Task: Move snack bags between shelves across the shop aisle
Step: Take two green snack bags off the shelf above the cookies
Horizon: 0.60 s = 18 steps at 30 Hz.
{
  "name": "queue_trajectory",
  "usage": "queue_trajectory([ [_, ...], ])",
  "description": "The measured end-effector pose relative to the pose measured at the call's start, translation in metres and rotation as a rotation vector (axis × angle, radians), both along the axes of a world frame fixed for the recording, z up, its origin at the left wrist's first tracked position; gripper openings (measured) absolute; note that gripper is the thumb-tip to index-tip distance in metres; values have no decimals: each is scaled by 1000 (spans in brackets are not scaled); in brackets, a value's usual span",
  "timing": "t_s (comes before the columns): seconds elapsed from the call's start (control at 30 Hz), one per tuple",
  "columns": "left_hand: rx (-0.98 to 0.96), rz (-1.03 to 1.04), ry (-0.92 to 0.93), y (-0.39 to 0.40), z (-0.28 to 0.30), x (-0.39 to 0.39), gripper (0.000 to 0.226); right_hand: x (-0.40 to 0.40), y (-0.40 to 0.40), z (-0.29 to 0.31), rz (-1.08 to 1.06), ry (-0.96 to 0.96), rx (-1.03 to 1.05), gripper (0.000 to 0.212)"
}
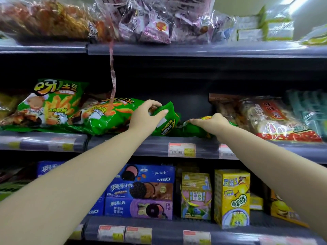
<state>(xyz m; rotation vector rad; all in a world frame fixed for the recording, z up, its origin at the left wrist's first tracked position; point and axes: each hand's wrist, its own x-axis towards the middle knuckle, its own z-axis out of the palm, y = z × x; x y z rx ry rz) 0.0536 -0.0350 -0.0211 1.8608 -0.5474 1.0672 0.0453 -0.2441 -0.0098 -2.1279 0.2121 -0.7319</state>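
Head view: at frame centre, left hand point(146, 115) has its fingers point(161, 113) pinching the end of a green snack bag point(164, 124) lying on the middle shelf point(155, 146); right hand point(211, 123), just right, fingers curled, presses down on another green bag point(192, 131).

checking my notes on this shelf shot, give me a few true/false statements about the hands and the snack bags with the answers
1. The left hand grips the edge of a green chip bag on the middle shelf. True.
2. The right hand reaches down to the Oreo boxes. False: it rests on a flat green bag on the middle shelf; the Oreo boxes sit one shelf lower.
3. A yellow box stands on the lower shelf, right of the Oreo boxes. True.
4. Both hands hold the same bag. False: each is on a different green bag.
5. The top shelf is bare. False: clear-wrapped snack packs lie there.
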Motion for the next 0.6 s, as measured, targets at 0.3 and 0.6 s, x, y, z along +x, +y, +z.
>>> queue_trajectory([
  [0.3,-161,-91,-86,5,-11,0,18,-4,-1,-23,48,-351,34,68],
  [0.6,-255,-48,-223,-3,-6,-15,17,-16,-5,-25,108,-582,162,49],
])
